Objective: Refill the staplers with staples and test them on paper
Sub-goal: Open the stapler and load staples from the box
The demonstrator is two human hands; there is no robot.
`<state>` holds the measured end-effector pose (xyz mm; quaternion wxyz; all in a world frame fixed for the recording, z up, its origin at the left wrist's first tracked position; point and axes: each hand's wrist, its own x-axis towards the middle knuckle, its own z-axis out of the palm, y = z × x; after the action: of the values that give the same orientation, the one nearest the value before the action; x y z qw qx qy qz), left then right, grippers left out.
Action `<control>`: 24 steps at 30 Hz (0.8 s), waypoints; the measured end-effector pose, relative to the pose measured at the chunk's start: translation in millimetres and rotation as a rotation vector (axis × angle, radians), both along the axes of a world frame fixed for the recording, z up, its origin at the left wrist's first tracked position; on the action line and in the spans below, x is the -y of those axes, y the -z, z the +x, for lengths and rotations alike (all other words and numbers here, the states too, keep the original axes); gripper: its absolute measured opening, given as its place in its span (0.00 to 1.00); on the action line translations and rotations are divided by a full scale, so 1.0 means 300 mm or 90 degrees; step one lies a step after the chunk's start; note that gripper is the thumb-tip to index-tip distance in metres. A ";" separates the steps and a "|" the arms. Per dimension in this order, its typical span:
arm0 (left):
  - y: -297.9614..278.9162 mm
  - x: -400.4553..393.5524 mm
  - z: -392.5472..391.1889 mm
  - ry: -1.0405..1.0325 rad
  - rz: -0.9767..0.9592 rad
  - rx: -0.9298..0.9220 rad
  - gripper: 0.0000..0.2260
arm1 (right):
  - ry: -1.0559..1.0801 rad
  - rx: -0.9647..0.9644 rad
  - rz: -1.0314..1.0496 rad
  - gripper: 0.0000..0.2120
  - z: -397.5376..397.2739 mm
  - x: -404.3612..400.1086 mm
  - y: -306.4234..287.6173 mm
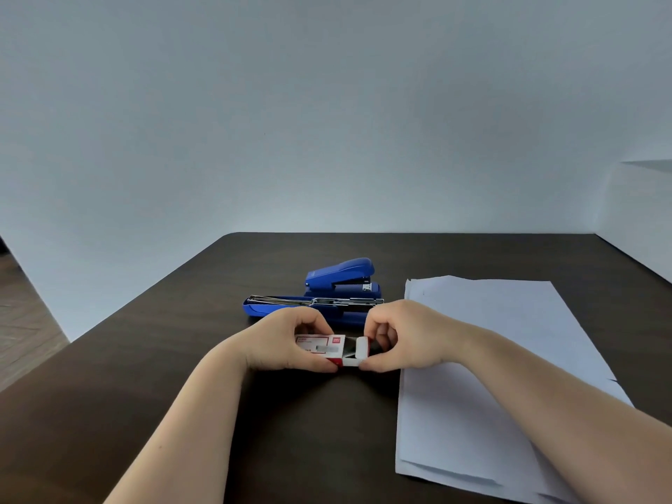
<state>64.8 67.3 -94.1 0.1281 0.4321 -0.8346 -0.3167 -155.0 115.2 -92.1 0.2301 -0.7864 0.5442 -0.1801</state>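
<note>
Staple box (320, 344): red/white carton, lower centre of frame, held just above the table. Right end flap open; dark strips of staples visible inside. Judged: box being opened to get a strip out for loading.

Left hand (291, 340): wrapped round the left part of the box, fingers on far side, thumb on near side. Clamped on it, prob. to steady the sleeve while the other hand works the end.

Right hand (396, 336): fingers curled, tips pinching the white end flap/tray (360, 352) at the box's right end. Closed on that end; whether pulling the tray or just the flap, can't tell.

Open stapler (312, 306): blue, just beyond the hands, centre frame. Top arm swung flat to the left, metal channel exposed face-up. Laid open like that so a strip can drop straight in. No staples seen in the channel, though too small to be sure.

Closed stapler (342, 276): blue, just behind the open one, touching or nearly. Lid down; judged not yet refilled.

Paper (491, 358): few white sheets, loosely stacked, right of centre down to lower right edge. Near right forearm, ready for the test step. No staple marks visible.

Table (145, 376): dark wood, fills lower half.

Progress: early; loading not yet begun, testing still to come.
</note>
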 end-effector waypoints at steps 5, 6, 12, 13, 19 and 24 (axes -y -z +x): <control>0.002 0.015 0.013 -0.006 0.010 0.012 0.17 | 0.005 -0.048 0.026 0.15 -0.025 0.002 -0.017; 0.003 0.018 0.013 -0.007 0.009 0.013 0.17 | 0.003 -0.052 0.028 0.15 -0.024 0.002 -0.018; 0.007 0.024 0.016 -0.005 0.011 0.018 0.17 | -0.025 -0.016 -0.074 0.14 0.008 -0.004 -0.026; 0.007 0.025 0.016 -0.004 0.011 0.020 0.17 | -0.036 -0.027 -0.097 0.11 0.019 -0.004 -0.026; 0.005 0.021 0.013 0.000 0.012 0.020 0.17 | -0.060 -0.091 -0.028 0.10 0.033 0.002 -0.025; 0.007 0.022 0.014 -0.005 0.009 0.017 0.17 | -0.053 -0.045 -0.069 0.07 0.035 0.011 -0.011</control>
<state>68.8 60.8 -96.1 0.1149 0.4403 -0.8324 -0.3161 -144.5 112.0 -88.7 0.1749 -0.8255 0.5082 -0.1719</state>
